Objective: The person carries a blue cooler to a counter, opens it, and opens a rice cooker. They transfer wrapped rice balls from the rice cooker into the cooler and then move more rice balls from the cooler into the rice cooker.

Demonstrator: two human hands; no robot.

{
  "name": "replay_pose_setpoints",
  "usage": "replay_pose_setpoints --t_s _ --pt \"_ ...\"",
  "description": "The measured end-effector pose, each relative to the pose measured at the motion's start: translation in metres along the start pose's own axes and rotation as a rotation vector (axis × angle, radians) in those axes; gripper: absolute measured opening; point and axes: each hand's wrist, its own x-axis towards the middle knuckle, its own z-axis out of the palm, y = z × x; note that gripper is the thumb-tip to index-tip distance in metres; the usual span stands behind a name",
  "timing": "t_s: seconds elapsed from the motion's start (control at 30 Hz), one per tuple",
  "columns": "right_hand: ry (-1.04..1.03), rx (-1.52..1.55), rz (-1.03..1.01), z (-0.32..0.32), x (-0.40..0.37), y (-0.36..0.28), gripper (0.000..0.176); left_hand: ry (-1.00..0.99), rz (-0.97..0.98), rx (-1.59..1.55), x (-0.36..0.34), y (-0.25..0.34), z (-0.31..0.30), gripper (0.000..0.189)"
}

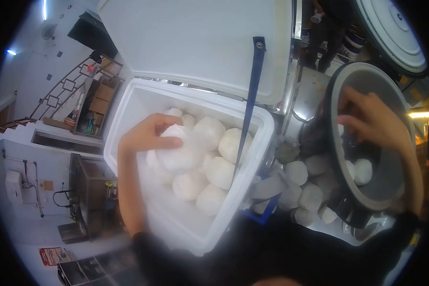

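Inside a white cooler box [117,112], my left hand [150,133] grips a round white peeled coconut [178,155], its thumb across the top. More peeled coconuts [209,133] are piled around and under it, partly blurred by white mist. My right hand [374,119] reaches over the round grey-rimmed tub [336,143] on the right, fingers apart and curved, with nothing visible in them. Two white coconuts [363,171] show within that tub, below the hand.
The cooler's lid [195,43] stands raised behind it, and a dark blue strap [253,86] hangs down over the box. Loose coconuts [311,196] lie between cooler and tub. A round lid [395,31] is at upper right. Shelves [100,97] and a sink [74,232] stand left.
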Motion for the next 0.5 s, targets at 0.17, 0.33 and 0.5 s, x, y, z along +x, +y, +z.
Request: replay_pose_setpoints --t_s 0.17,0.33,0.5 --pt "0.078 0.600 -0.744 0.047 -0.023 -0.032 0.055 0.045 0.246 -0.256 0.023 0.076 0.089 0.029" --pt "0.118 1.007 -0.572 0.065 -0.021 -0.025 0.065 0.242 0.272 -0.332 0.036 0.092 0.135 0.064" --pt "0.355 0.725 -0.322 0.021 -0.002 0.060 0.058 -0.350 -0.108 -0.031 0.006 0.038 0.030 0.066"
